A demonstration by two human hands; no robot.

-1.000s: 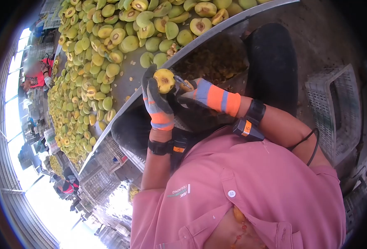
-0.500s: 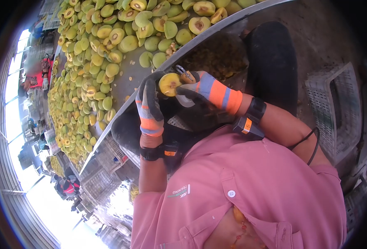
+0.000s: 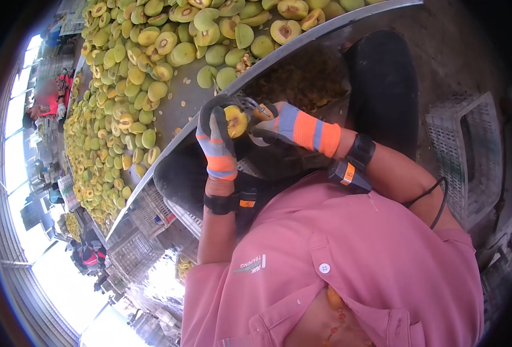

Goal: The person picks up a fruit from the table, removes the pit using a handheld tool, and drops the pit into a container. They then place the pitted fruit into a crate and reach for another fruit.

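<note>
My left hand (image 3: 216, 130), in a grey, orange and blue glove, is closed around a yellow stone-fruit half (image 3: 236, 121). Its cut face is turned to the right and has a brownish, rough centre. Close beside it, my right hand (image 3: 285, 124), in a matching glove, grips a pitting tool with a wooden handle (image 3: 263, 111) and a curved metal end (image 3: 250, 104). Below the right fingers a pale, rounded piece (image 3: 260, 140) is partly hidden. Both hands are over my lap, just off the metal table rim (image 3: 235, 85).
Heaps of halved green-yellow fruit (image 3: 134, 75) cover the table. Dark scraps (image 3: 302, 87) lie beneath its edge. A white plastic crate (image 3: 464, 156) stands at right, with more crates (image 3: 131, 254) at lower left. Another person in red (image 3: 53, 98) is at the far left.
The right fingers have drawn back from the fruit half, leaving a small gap. Its cut face now shows a rougher, browner centre. The left hand has shifted slightly right.
</note>
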